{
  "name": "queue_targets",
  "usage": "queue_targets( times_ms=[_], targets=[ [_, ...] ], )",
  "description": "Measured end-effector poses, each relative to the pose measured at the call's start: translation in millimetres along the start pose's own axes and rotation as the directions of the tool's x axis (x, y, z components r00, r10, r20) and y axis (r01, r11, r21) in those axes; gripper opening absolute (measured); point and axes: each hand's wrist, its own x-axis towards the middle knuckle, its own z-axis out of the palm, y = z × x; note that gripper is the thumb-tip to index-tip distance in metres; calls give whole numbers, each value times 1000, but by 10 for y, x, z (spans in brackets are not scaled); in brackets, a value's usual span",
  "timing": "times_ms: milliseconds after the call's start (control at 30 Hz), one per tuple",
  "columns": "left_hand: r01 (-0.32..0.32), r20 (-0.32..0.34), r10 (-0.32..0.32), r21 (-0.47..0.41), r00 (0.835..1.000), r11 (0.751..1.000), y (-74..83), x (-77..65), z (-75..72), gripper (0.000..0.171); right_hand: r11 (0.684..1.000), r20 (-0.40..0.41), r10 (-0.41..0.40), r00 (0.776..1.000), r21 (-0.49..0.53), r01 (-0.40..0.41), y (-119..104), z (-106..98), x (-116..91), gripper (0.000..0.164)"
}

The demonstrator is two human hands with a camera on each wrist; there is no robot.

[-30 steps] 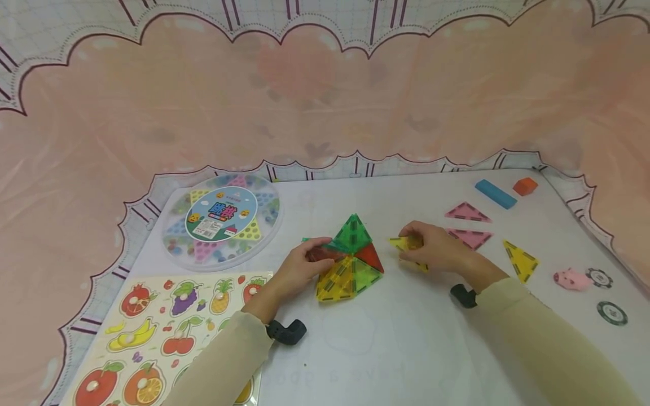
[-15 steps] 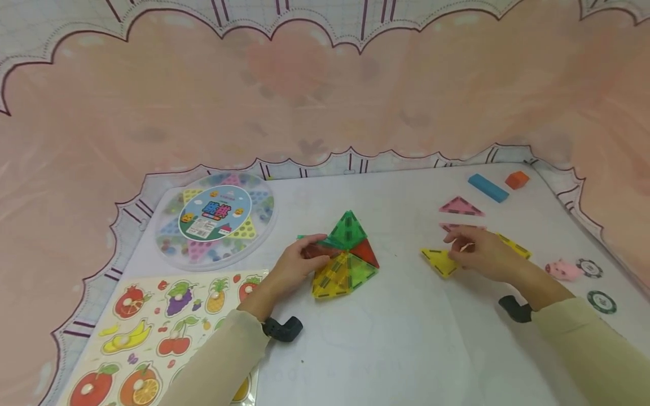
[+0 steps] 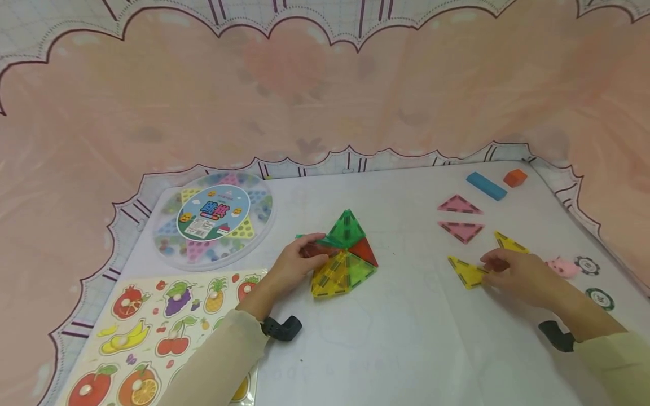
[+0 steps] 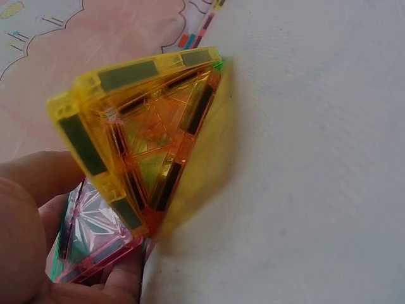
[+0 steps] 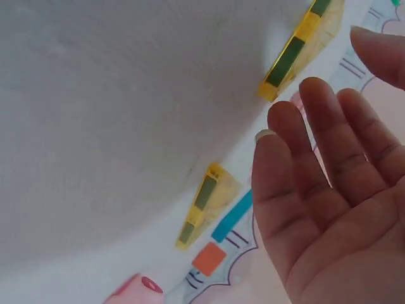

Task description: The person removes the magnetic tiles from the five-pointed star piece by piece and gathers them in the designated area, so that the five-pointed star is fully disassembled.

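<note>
My left hand (image 3: 290, 264) grips the left side of a built cluster of translucent magnetic tiles (image 3: 350, 268), with green, red, yellow and lime triangles meeting near its middle. Up close in the left wrist view, a yellow triangle tile (image 4: 69, 136) stands tilted, and the fingers and thumb are around a pinkish tile (image 4: 98, 234) below it. My right hand (image 3: 525, 279) is beside a loose yellow triangle tile (image 3: 466, 273) lying on the table. In the right wrist view its fingers (image 5: 326, 126) are relaxed, the thumb is apart, and nothing is between them.
Another yellow triangle tile (image 3: 509, 241) and two pink triangle tiles (image 3: 459, 204) lie at the right. Beyond are a blue block (image 3: 486, 186), an orange block (image 3: 515, 178), a pink pig (image 3: 562, 268) and round chips (image 3: 600, 299). Left: a round game box (image 3: 165, 245) and fruit board (image 3: 152, 304).
My right hand has moved right and nearer, carrying the yellow triangle tile away from the cluster, and has let go of it on the table. My left hand stays on the cluster.
</note>
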Motion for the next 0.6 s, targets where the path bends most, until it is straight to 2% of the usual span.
queue_targets(
  times_ms=[100,400,600],
  targets=[
    [8,-2,-8,4,1000,1000,0,-2,10,42,1000,-4,14,1000,-17,-14,-11,41,-23,45],
    [8,14,-8,7,1000,1000,-18,-1,14,43,998,-14,-21,1000,-56,20,-143,142,22,64],
    [1,5,-1,9,1000,1000,-21,6,4,43,993,-30,27,999,-116,-30,-105,103,64,75]
  ],
)
